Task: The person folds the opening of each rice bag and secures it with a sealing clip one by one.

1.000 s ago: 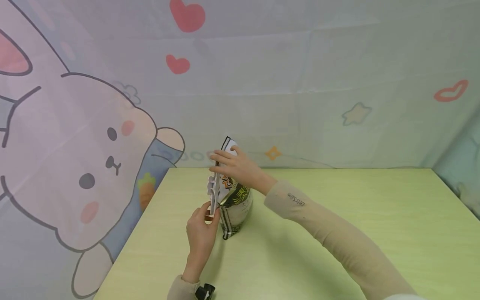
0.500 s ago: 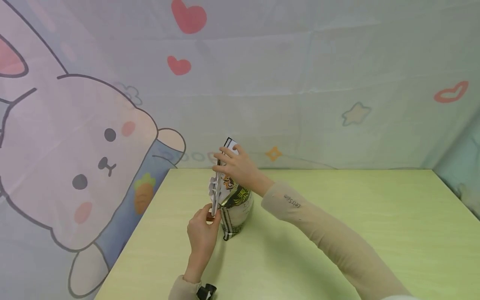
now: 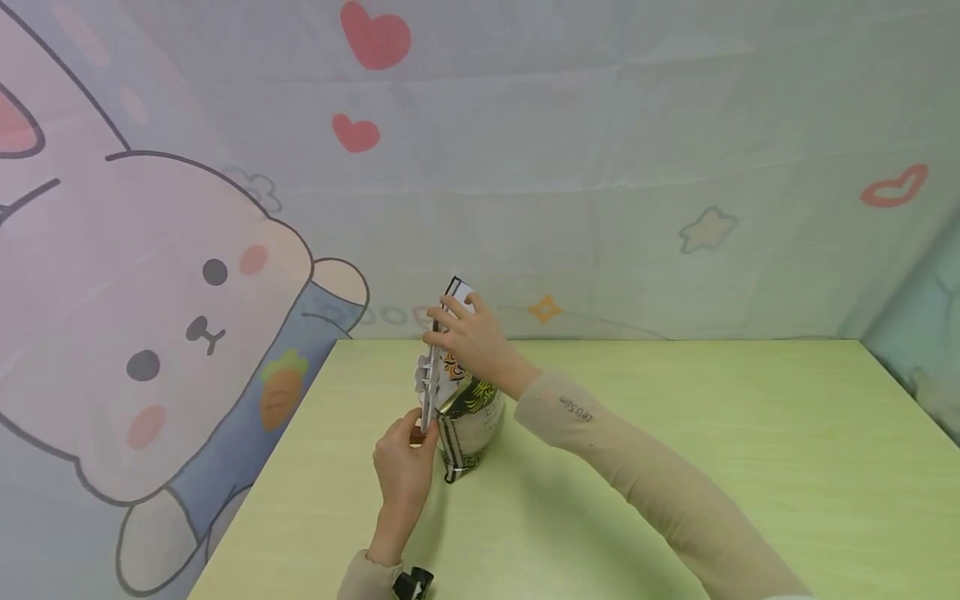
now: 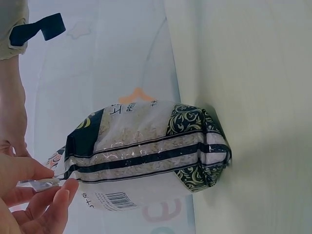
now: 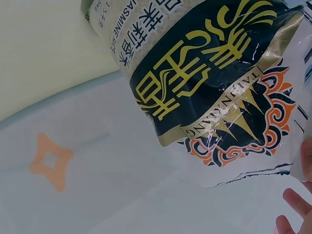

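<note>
A bag of jasmine rice stands on the table, its top narrowed to a flat upright edge. Along that edge runs a long white sealing clip with a scalloped part on its left side. My left hand pinches the near end of the clip between thumb and fingers; in the left wrist view a pale end of it shows between the fingertips. My right hand grips the far upper part of the bag, fingers bent over the edge. The right wrist view shows the bag's dark front label, with most of that hand out of frame.
The pale yellow-green table extends to both sides of the bag. Behind it hangs a cloth backdrop printed with a rabbit, hearts and stars. A black band is at the left wrist.
Both hands keep their places on the bag and clip. The head view has shifted slightly, and the right forearm sits a little further left in it.
</note>
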Tool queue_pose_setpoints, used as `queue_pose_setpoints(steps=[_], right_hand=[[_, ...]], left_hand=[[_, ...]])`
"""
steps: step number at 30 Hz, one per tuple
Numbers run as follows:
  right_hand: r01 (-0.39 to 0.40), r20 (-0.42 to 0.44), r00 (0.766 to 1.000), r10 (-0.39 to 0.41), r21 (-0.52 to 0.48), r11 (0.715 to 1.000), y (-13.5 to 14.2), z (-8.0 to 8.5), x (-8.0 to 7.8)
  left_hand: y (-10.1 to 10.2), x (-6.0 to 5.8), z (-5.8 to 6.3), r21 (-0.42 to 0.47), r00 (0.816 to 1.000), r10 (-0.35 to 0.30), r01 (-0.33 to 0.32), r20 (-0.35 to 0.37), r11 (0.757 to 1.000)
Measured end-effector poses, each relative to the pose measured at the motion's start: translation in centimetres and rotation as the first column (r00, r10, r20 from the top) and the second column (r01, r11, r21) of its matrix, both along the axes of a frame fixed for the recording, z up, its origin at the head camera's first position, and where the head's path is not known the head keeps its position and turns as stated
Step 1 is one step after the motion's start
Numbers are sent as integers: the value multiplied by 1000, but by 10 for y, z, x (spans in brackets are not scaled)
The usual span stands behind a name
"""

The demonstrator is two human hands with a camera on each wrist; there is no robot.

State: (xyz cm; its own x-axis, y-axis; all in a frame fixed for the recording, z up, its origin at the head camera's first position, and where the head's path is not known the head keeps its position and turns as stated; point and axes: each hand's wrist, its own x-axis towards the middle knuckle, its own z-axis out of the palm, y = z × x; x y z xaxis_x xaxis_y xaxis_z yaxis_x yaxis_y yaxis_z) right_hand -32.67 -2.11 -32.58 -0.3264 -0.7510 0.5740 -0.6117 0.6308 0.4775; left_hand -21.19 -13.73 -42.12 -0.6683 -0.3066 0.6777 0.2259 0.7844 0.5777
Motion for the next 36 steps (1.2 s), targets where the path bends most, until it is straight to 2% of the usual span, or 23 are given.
queue_pose_setpoints(steps=[18, 23, 31, 36], right_hand=[[-41, -12, 999, 41, -39, 998, -3, -2, -2], [-50, 19, 999, 50, -14, 999, 0, -2, -2], [-48, 83, 995, 47, 16, 999, 8, -4, 1], [-62, 97, 993, 61, 12, 998, 13, -7, 3]], left_hand=[[-3, 1, 2, 21, 999, 7, -8, 40, 1000], [-4, 1, 3, 46, 998, 5, -8, 65, 999], [-5, 1, 2, 109, 989, -21, 5, 146, 994], [-5, 2, 2, 109, 987, -31, 15, 155, 994]])
